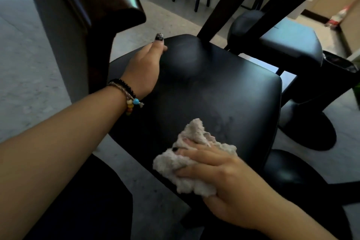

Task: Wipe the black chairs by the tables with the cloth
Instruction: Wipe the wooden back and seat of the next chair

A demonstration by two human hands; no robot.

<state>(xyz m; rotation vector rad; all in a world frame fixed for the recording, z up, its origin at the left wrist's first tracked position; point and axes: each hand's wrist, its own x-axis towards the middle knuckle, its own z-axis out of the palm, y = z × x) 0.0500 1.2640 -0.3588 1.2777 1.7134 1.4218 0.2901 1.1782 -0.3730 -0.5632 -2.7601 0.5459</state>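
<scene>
A black padded chair seat (224, 87) fills the middle of the view, and its dark glossy backrest (87, 6) rises at the upper left. My left hand (143, 66), with bead bracelets at the wrist, rests on the far left part of the seat with the thumb raised. My right hand (216, 171) grips a crumpled beige cloth (187, 163) and presses it onto the seat near its front edge. Faint damp streaks show on the seat just beyond the cloth.
A second black chair (288, 45) stands to the right, its back leg crossing above the seat. A round black table pedestal base (311, 134) sits on the floor at right, beside a dark bin (341, 66). A bottle (338, 16) lies by the far wall.
</scene>
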